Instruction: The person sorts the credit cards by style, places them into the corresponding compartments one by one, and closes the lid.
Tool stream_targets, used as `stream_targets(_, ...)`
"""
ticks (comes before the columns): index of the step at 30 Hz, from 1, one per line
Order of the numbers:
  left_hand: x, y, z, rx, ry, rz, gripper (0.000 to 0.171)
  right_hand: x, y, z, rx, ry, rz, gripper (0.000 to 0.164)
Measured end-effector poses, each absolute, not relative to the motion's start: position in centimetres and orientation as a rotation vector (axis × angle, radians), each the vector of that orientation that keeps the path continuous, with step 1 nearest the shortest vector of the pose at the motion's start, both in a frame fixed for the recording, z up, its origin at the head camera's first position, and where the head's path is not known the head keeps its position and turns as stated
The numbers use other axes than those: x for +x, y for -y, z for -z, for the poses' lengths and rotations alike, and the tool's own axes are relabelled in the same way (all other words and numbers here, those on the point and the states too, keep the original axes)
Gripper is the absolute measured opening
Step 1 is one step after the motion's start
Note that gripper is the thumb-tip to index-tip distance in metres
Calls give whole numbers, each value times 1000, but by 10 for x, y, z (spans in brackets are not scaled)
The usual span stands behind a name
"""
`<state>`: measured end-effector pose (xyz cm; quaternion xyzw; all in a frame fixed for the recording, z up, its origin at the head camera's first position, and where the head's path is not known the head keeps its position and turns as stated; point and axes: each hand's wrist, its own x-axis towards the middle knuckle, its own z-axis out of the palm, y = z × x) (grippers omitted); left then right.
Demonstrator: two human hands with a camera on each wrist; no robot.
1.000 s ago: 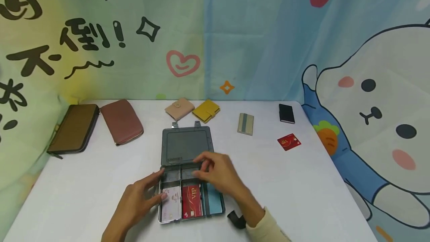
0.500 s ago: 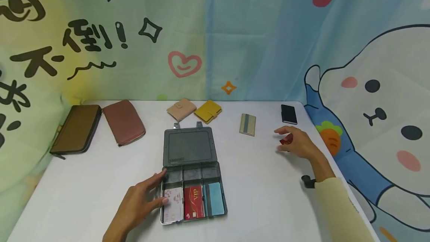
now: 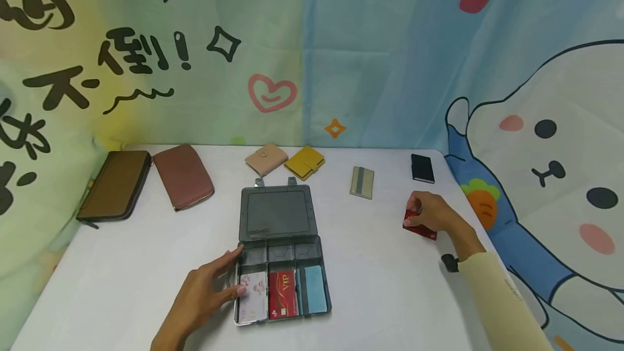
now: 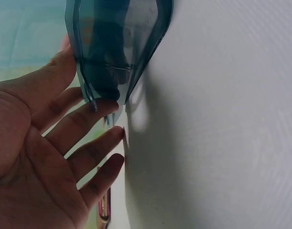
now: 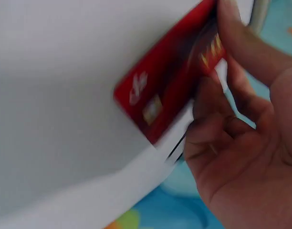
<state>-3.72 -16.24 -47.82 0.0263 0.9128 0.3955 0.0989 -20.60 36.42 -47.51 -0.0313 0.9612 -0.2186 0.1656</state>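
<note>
A grey storage case [image 3: 278, 213] with its lid folded back lies at the middle front. Its front compartments hold a pale pink card [image 3: 253, 305], a red VIP card [image 3: 283, 297] and a light blue card holder with a dark band [image 3: 317, 288]. My left hand [image 3: 199, 291] rests at the case's left side, thumb over the rim and fingers extended loosely along it, as the left wrist view [image 4: 55, 138] also shows. Far to the right, my right hand [image 3: 431, 213] pinches another red card [image 5: 170, 76] between thumb and fingers, tilted close over the table.
At the back left lie a brown zip case [image 3: 117, 183] and a reddish-brown wallet [image 3: 184, 176]. Behind the storage case are a beige wallet [image 3: 266, 159] and a yellow wallet [image 3: 305, 162]. A beige banded card holder [image 3: 362, 182] and a black holder [image 3: 422, 168] lie farther right.
My right hand has left the storage case, swung right to the red card lying on the table and picked it up by pinching it. My left hand has stayed at the case.
</note>
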Motion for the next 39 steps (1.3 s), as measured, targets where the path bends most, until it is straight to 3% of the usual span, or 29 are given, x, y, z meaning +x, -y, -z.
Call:
stream_targets(7,-37,161,480,87,-2701,-1158,81,-166,-300,461,-340,-2664,872,8)
stream_targets(12,-36,161,481,110,-2706,-1173,81,-133,-251,445,-456,-2541,1130,7)
stream_targets(21,-36,163,482,116,-2719,-1167,81,-92,-165,445,-314,-2375,1512,13)
stream_targets(29,-35,162,480,81,-2701,-1168,81,-73,-114,464,-435,-2583,1375,14)
stream_targets(39,-37,162,479,122,-2721,-1181,78,-76,-97,467,-716,-2942,848,26)
